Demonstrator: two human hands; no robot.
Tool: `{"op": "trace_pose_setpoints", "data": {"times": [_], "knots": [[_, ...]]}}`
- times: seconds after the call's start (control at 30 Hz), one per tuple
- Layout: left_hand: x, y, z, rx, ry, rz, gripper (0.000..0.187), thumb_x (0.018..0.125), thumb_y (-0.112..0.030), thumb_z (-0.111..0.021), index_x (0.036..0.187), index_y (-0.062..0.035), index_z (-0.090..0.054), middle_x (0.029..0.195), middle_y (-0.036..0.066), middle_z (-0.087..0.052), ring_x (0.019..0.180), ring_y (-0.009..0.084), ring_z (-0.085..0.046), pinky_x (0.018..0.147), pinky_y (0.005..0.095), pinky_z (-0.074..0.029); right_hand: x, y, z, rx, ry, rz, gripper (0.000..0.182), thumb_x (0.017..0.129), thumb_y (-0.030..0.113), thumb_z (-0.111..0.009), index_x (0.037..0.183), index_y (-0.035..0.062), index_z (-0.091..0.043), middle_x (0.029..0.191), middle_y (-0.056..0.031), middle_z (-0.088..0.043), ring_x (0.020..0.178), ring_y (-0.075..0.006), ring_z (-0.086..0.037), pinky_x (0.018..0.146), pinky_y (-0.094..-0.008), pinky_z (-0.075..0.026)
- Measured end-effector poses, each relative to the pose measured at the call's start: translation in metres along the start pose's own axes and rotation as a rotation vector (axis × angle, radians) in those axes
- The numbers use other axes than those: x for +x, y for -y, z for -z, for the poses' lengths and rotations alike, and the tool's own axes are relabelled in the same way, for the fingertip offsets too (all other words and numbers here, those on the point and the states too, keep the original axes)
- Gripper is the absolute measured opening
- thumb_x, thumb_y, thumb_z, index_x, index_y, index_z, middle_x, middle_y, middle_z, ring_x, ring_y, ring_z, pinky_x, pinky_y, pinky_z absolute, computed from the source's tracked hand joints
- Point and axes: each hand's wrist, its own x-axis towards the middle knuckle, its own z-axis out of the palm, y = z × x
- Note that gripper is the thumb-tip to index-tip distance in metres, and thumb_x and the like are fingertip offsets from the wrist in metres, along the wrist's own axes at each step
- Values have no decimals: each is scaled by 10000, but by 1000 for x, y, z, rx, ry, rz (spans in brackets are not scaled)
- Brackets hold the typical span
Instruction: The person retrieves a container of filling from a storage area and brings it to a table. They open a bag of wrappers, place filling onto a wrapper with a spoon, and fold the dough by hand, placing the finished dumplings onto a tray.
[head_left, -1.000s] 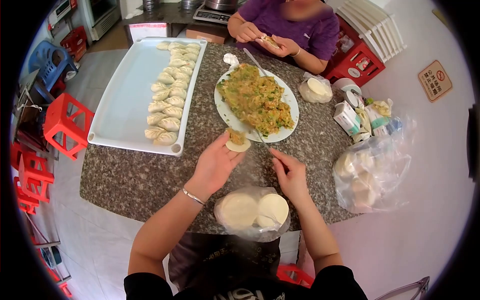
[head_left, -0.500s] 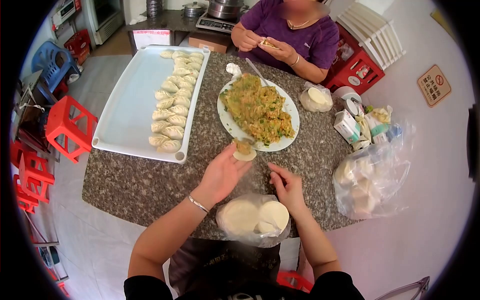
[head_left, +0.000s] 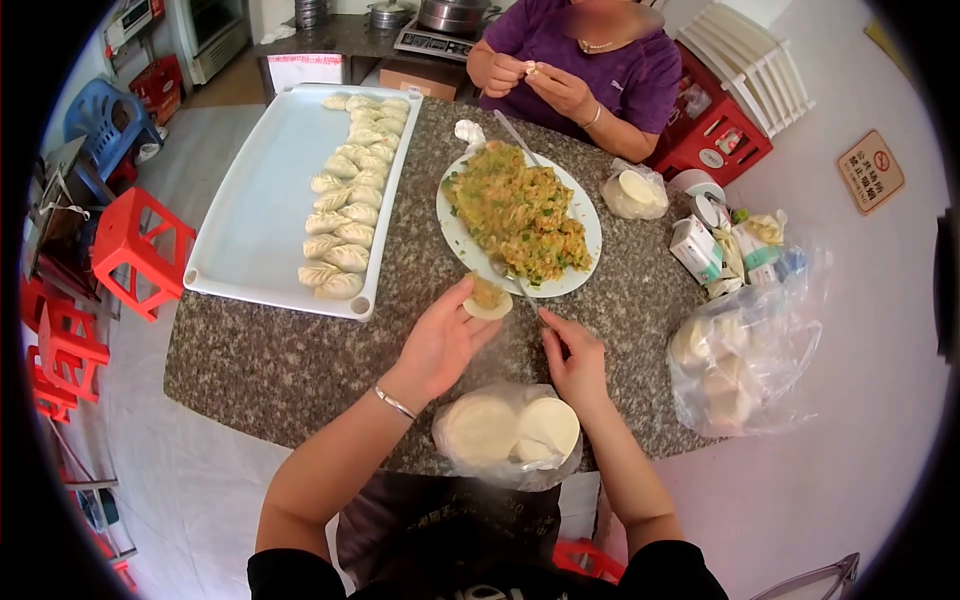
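Observation:
My left hand (head_left: 438, 345) holds a round dumpling wrapper (head_left: 488, 304) on its fingertips, with a dab of filling on it, just below the plate. My right hand (head_left: 577, 368) is closed on the handle of a metal spoon (head_left: 527, 293). The spoon's head reaches the near edge of the white oval plate (head_left: 592, 232), by the heaped yellow-green filling (head_left: 520, 210). Between my forearms lies a plastic bag (head_left: 455, 462) with two stacks of round wrappers (head_left: 480, 428).
Rows of pleated dumplings (head_left: 355, 195) fill the right side of a pale tray (head_left: 240, 220). Across the granite table (head_left: 270, 370) a co-worker in purple (head_left: 625, 75) pinches a small piece of dough. Bagged wrappers (head_left: 634, 192), packets (head_left: 695, 250) and a larger plastic bag (head_left: 725, 365) stand right.
The spoon's head has moved from beside the wrapper to the plate's near edge, my right hand shifting only slightly. The co-worker's fingers have closed over the filled wrapper.

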Motion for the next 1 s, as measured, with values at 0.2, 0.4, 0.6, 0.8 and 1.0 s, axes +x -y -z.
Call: {"op": "trace_pose_setpoints", "data": {"times": [0.2,0.4,0.6,0.8,1.0], "knots": [[1,-1,4,-53,51,20,415,918,-318,-541,1249,-80,-462,1240,58,-539,1192,195,-474,1060,389,-293,-11,4,3,379,160,-288,253,882,36,-571,1129,35,-625,796,-35,-631,653,-63,-545,598,-214,-461],[0,-1,-2,-17,-22,-52,418,937,-316,-489,1249,-41,-446,1254,109,-524,1198,249,-484,1045,408,-346,-4,8,10,313,39,-227,257,888,41,-567,1140,37,-621,808,-50,-634,660,-71,-557,610,-218,-470],[2,2,3,-30,21,-9,417,938,-317,-483,1249,-42,-448,1258,101,-525,1203,244,-477,1045,404,-344,2,6,-2,63,-11,-77,250,858,25,-562,1100,28,-625,841,-129,-651,674,-159,-619,617,-265,-480],[2,2,4,-83,66,1,435,902,-319,-567,1245,-73,-463,1239,52,-537,1181,186,-474,1056,386,-295,-10,12,8,324,163,-280,239,901,58,-554,1130,35,-620,840,-27,-641,679,-78,-562,634,-229,-474],[2,4,6,-80,51,-4,432,907,-315,-558,1248,-70,-459,1242,46,-533,1179,188,-474,1052,380,-302,-16,2,5,425,105,-303,245,896,60,-556,1133,37,-615,799,-16,-629,661,-61,-547,615,-213,-461]]}}
